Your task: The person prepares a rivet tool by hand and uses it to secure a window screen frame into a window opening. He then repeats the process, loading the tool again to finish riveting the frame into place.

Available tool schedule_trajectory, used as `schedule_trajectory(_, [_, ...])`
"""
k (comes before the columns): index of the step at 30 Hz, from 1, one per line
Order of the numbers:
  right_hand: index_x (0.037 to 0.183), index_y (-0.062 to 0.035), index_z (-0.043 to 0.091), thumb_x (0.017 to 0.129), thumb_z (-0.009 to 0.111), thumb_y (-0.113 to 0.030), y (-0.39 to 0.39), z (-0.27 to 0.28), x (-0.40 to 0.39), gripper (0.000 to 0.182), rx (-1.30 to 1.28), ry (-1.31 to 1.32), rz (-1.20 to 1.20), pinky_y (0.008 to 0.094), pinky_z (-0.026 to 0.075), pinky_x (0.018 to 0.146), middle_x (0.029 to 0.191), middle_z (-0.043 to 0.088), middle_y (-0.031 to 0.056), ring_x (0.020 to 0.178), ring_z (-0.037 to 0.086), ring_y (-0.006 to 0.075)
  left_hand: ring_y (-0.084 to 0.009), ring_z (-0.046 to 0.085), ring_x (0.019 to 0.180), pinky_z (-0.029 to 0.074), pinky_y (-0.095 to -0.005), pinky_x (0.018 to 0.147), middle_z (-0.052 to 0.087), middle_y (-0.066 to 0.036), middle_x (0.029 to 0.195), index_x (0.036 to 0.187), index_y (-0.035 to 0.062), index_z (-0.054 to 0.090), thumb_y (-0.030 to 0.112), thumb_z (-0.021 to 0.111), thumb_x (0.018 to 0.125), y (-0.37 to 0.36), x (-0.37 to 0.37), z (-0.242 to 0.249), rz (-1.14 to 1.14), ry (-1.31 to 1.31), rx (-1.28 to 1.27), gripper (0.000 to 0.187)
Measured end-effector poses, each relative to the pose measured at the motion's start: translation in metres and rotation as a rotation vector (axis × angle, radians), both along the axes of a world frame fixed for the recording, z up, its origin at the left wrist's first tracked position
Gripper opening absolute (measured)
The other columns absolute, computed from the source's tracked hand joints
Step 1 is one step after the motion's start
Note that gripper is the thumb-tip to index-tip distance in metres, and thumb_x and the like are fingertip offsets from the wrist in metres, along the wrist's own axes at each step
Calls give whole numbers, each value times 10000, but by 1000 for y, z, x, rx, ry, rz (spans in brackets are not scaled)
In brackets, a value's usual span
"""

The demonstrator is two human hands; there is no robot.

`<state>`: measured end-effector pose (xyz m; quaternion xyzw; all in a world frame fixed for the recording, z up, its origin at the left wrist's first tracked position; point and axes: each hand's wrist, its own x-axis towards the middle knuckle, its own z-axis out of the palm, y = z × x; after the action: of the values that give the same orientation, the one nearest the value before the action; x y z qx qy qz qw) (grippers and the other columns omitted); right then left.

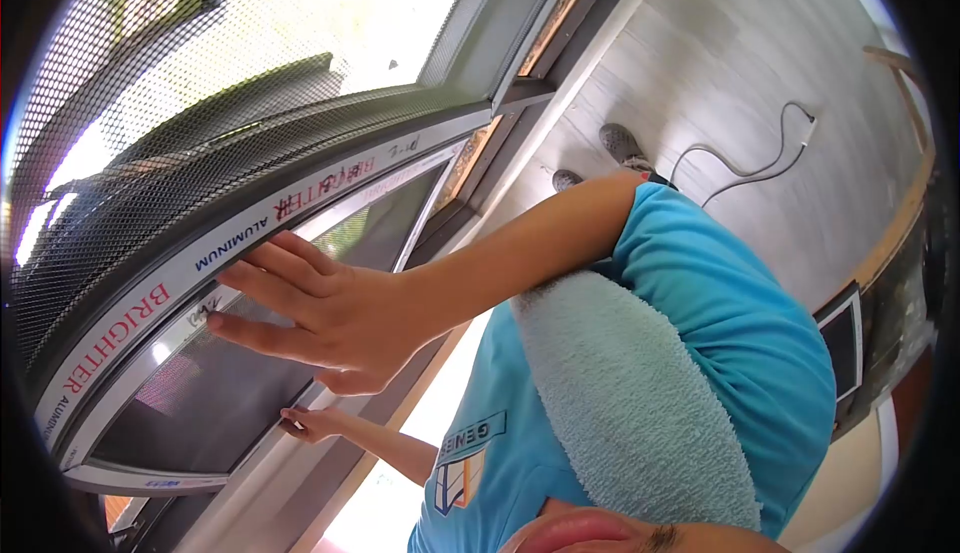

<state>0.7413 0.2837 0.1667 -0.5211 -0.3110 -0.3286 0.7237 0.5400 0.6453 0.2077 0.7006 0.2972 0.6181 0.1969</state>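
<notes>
1. Our right hand [330, 318] lies flat on the window. Its fingers [265, 273] are spread wide and grip nothing. The tips rest where the pane meets the taped frame bar, towards 9 o'clock from the palm.
2. Our left hand [308, 423] sits at 6 o'clock from the right, against the lower frame edge. Its fingers look curled, but we cannot tell whether they pinch anything.
3. The window frame [130, 318] curves from 8 o'clock up to 1 o'clock. It is wrapped in white film printed "BRIGHTER ALUMINUM". The dark glass pane [200, 403] lies just below it, and black mesh [200, 103] lies above.
4. We judge that a flat palm on smooth glass could slip, and the left fingers at the frame edge could get nipped if the sash shifts.
5. The towel [620, 393] on our shoulder, at 4 o'clock, could slide off as we lean.
6. A loose cable [750, 163] on the floor [720, 53], at 2 o'clock near our feet, could catch a step.
</notes>
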Motion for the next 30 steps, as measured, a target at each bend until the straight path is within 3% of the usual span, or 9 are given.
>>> schedule_trajectory(5, [1403, 60, 266, 646, 595, -223, -13, -31, 7, 872, -144, -51, 116, 556, 123, 1116, 1419, 233, 330, 1352, 193, 471, -193, 585, 872, 518, -281, 750, 591, -124, 1056, 1175, -81, 541, 175, 714, 833, 5, 0, -2, -25, -40, 5, 461])
schedule_trajectory(7, [1433, 51, 170, 720, 595, -271, -23, -70, -1, 891, -370, 56, 138, 550, 90, 1130, 1451, 199, 305, 1376, 153, 455, -189, 583, 870, 516, -277, 743, 593, -116, 1051, 1170, -74, 548, 177, 719, 830, 8, -1, -1, -37, -52, 1, 456])
schedule_trajectory(9, [1444, 51, 148, 714, 589, -254, -34, -109, -12, 906, -496, 231, 157, 534, 62, 1140, 1480, 151, 288, 1398, 84, 443, -164, 571, 788, 496, -269, 675, 607, -86, 963, 1103, -54, 584, 182, 754, 797, 17, -3, -3, -43, -83, 7, 422])
schedule_trajectory(13, [1463, 37, 70, 685, 564, -221, -36, -133, -14, 957, -413, 207, 129, 483, 50, 1154, 1512, 42, 276, 1425, -21, 373, -147, 562, 717, 484, -259, 623, 616, -65, 882, 1051, -44, 610, 183, 771, 778, 8, 1, -2, -42, -102, 22, 390])
schedule_trajectory(16, [1462, 38, 65, 677, 568, -231, -36, -135, -14, 970, -414, 221, 146, 487, 60, 1154, 1513, 39, 270, 1425, -18, 374, -172, 577, 841, 511, -271, 732, 596, -100, 1033, 1167, -67, 554, 185, 732, 821, 4, 0, -1, -3, -46, -14, 463])
schedule_trajectory(22, [1462, 33, 74, 664, 561, -218, -41, -131, -26, 968, -398, 356, 126, 485, 103, 1148, 1514, 49, 264, 1415, 62, 393, -171, 572, 841, 514, -278, 732, 595, -94, 1015, 1149, -59, 566, 168, 725, 826, 15, -5, 0, -45, -21, -10, 426])
schedule_trajectory(25, [1462, 28, 95, 667, 560, -212, -35, -133, -25, 952, -278, 333, 134, 475, 141, 1143, 1511, 95, 253, 1402, 117, 403, -165, 566, 820, 514, -278, 729, 594, -88, 1001, 1142, -53, 570, 171, 727, 824, 12, -2, 0, -42, -53, -17, 420])
schedule_trajectory(30, [1452, 36, 135, 681, 568, -207, -47, -136, -21, 917, -334, 310, 95, 467, 228, 1118, 1483, 189, 250, 1354, 228, 424, -159, 569, 803, 514, -271, 717, 599, -85, 983, 1120, -56, 579, 174, 734, 817, 8, -3, -1, -16, -49, -21, 411])
